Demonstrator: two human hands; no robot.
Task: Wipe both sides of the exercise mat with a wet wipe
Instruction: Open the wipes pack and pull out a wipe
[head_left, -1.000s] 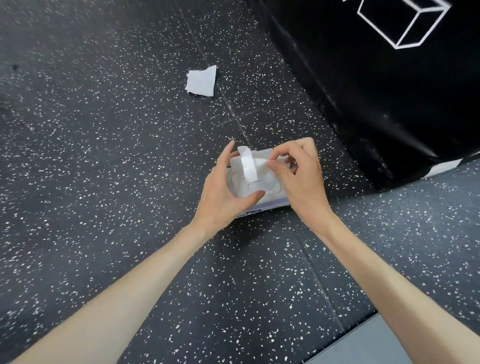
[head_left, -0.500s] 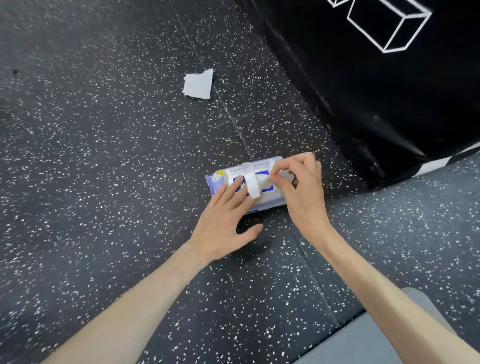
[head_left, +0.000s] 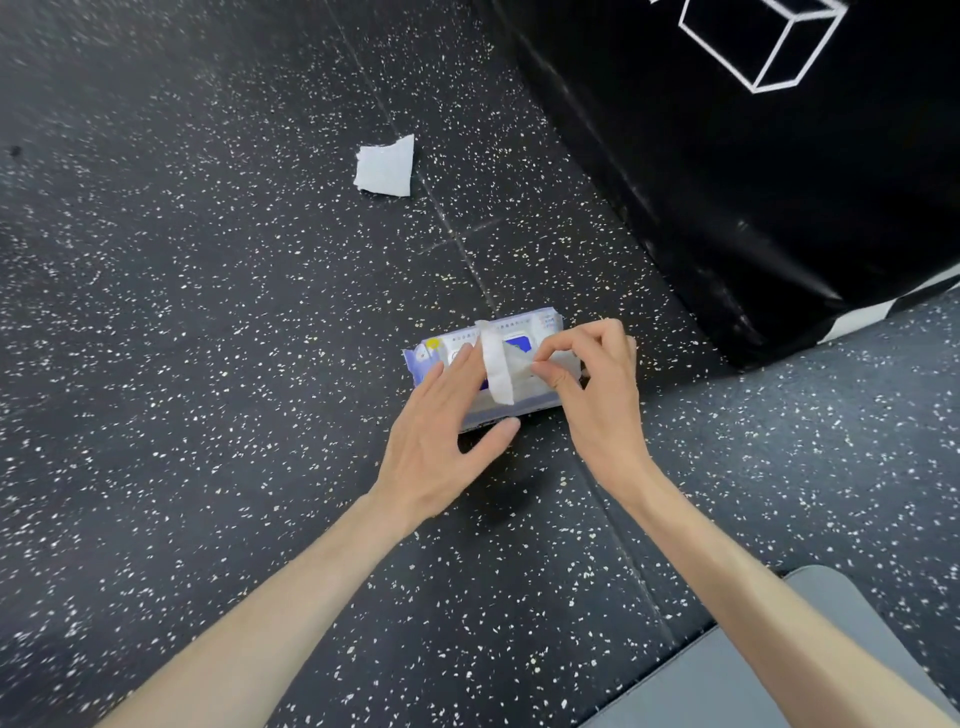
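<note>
A white and blue wet wipe pack lies on the speckled black floor. My left hand presses flat on its left part, fingers straight, thumb at the pack's near edge. My right hand pinches a white wipe at the pack's opening. A white flap strip crosses the pack's top. A folded white wipe lies apart on the floor farther off. The grey exercise mat shows at the bottom right corner, partly under my right forearm.
A big black padded block with a white cube outline stands at the upper right, close behind the pack. Floor tile seams run diagonally past the pack.
The pack went from held up in both hands to lying flat on the floor. My left hand let go and now presses on it; my right hand keeps pinching at the opening.
</note>
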